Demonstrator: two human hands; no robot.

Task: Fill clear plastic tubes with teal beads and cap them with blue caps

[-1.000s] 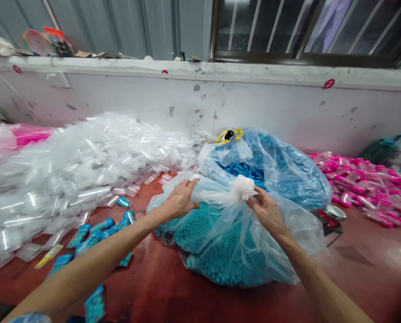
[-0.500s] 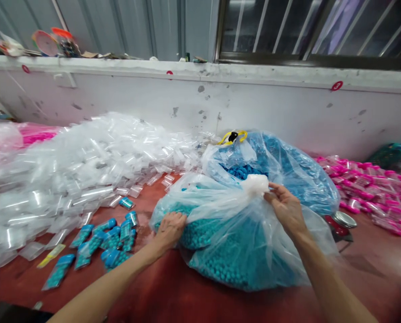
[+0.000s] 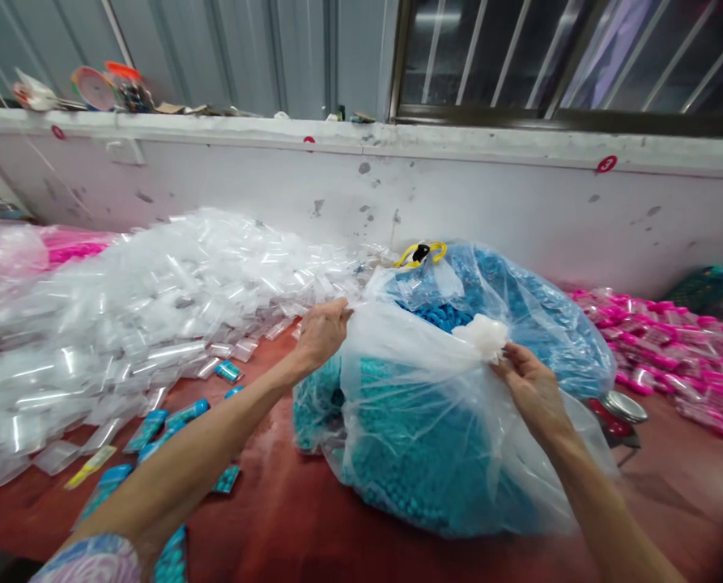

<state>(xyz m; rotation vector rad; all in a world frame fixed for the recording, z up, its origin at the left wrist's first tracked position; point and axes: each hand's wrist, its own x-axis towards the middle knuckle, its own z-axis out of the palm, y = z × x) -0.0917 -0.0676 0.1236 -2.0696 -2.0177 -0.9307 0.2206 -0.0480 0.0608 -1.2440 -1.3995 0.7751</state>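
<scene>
A large clear plastic bag (image 3: 422, 437) full of small teal beads slumps on the red tabletop. My left hand (image 3: 323, 330) pinches the bag's upper left edge and holds it raised. At the upper right of the bag, my right hand (image 3: 528, 385) grips the plastic just beside a white bunched knot (image 3: 482, 335). The film is stretched between both hands. Under and left of my left forearm lie several small clear tubes of teal beads with blue caps (image 3: 146, 429), some partly hidden by the arm.
Behind stands a clear bag of blue caps (image 3: 519, 308) with a yellow-handled tool (image 3: 420, 253) near it. A heap of clear empty tubes (image 3: 215, 267) spreads left. Pink-capped tubes (image 3: 689, 348) and a red scale with a metal pan (image 3: 625, 406) are right.
My left hand has moved up and back, lifting the bag's left edge. My right hand has shifted slightly right and down with the knot. The view has tilted up slightly.
</scene>
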